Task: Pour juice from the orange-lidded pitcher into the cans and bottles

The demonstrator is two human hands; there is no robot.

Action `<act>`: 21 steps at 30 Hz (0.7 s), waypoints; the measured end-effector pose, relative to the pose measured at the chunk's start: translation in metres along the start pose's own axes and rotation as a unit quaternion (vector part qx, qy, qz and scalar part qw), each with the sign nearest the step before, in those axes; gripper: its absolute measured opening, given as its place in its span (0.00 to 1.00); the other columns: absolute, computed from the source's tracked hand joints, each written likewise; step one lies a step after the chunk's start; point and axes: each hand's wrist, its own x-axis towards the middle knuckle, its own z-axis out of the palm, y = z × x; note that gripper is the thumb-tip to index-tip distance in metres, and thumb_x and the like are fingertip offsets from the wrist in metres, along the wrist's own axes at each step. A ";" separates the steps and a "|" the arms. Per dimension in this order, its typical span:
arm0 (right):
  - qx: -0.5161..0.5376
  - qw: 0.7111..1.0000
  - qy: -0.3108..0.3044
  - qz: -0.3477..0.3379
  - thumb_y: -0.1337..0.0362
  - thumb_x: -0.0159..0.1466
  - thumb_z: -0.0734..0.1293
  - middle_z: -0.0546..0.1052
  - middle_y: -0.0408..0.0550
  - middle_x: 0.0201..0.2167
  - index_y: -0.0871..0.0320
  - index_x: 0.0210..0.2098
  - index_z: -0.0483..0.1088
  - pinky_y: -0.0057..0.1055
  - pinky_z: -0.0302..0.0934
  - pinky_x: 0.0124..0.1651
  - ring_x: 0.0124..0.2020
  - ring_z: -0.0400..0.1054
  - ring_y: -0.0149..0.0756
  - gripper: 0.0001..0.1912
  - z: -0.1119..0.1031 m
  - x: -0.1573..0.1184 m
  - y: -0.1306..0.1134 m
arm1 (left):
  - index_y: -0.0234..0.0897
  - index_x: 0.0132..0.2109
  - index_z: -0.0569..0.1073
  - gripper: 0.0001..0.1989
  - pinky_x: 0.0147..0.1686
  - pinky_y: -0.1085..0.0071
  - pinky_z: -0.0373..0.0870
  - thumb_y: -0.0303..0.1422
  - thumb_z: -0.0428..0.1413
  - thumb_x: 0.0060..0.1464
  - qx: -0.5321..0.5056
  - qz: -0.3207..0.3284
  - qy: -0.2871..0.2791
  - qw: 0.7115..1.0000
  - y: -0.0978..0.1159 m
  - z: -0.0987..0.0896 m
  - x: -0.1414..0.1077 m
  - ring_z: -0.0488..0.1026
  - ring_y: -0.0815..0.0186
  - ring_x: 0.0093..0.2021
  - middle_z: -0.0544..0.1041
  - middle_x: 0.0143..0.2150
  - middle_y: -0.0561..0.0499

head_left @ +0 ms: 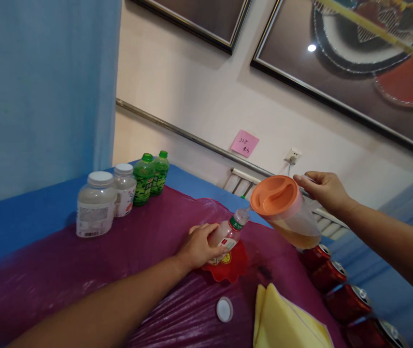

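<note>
The table (pixel 148 246) is covered in blue, with a glossy purple plastic sheet (pixel 126 246) laid over much of it. Above it, to the right, a translucent plastic pitcher with an orange lid (pixel 293 217) is held in the air, tipped so that its lid faces the bottle and amber liquid is gathered along its lower side. A clear plastic bottle with a green neck band (pixel 224 236) is held just to the left of the pitcher, uncapped, its long axis slanting up towards the spout. The spout is placed right beside the open mouth; whether they touch, or whether any liquid is running, cannot be told.

The bottle's body is grasped by the left hand (pixel 197 246), the fingers curled over its far side and the thumb laid along the near side. The pitcher's handle is gripped by the right hand (pixel 324 191), with the fingers closed around it.

A folded yellow cloth (pixel 286 319) is laid in front of the pitcher. A red scalloped dish (pixel 237 268) is seen beneath the bottle, though contact at the base is hidden. Nearer the wearer, a small white cap (pixel 224 309) is set down on the sheet.
</note>
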 end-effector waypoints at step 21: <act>0.011 1.000 -0.001 0.019 0.38 0.60 0.69 0.50 0.37 0.16 0.53 0.18 0.50 0.32 0.38 0.24 0.20 0.45 0.28 0.33 0.000 -0.001 0.006 | 0.37 0.59 0.74 0.37 0.61 0.54 0.63 0.49 0.69 0.45 0.004 0.004 -0.004 1.000 0.001 0.000 0.000 0.75 0.48 0.59 0.79 0.59 0.43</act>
